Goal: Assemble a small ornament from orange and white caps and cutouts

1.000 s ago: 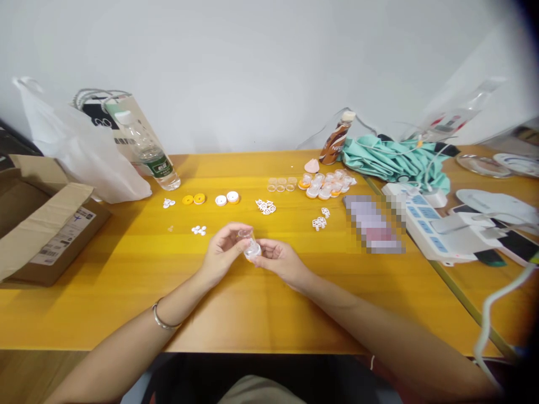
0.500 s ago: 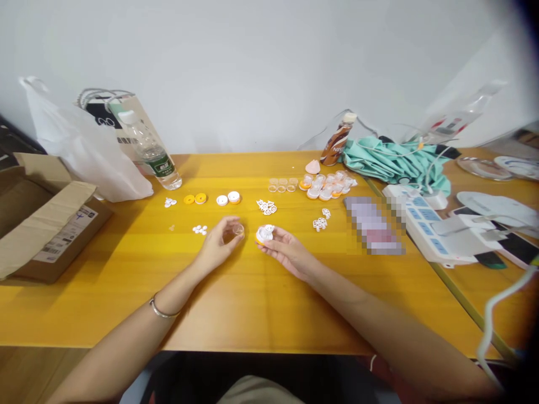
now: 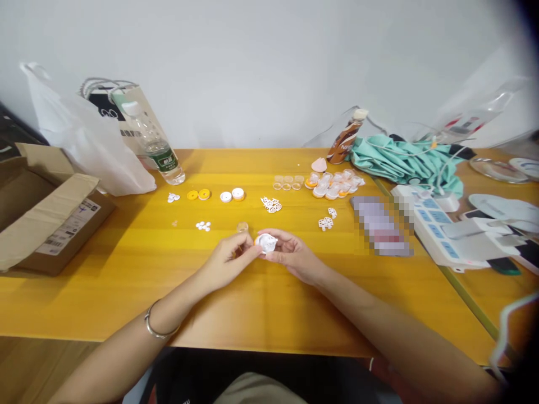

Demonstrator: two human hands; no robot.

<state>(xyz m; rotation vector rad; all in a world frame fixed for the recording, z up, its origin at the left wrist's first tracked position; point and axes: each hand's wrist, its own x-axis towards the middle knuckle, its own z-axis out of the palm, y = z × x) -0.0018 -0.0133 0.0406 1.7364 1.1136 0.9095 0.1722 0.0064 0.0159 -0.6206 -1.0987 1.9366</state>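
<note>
My left hand (image 3: 227,258) and my right hand (image 3: 297,255) meet over the middle of the table, both closed on a small round white plastic part (image 3: 266,243) with an orange edge. Its white inner side is tilted toward me. The left fingertips pinch its left side, while the right fingers and thumb hold the other side. Just behind my left hand a small clear cup (image 3: 242,227) rests on the table. Farther back lie a pile of white openwork pieces (image 3: 272,205), white round parts (image 3: 226,196) and yellow discs (image 3: 204,194).
Clear cups (image 3: 287,182) and a cluster of clear-and-orange assemblies (image 3: 334,184) sit at the back right. A power strip (image 3: 435,224), pixelated item (image 3: 381,224) and brown drink bottle (image 3: 347,137) stand right. A water bottle (image 3: 164,160) and cardboard box (image 3: 50,224) are left.
My left hand has let go of the clear cup, which now stands on the table, and has moved right to grip the white part. My right hand still holds that part.
</note>
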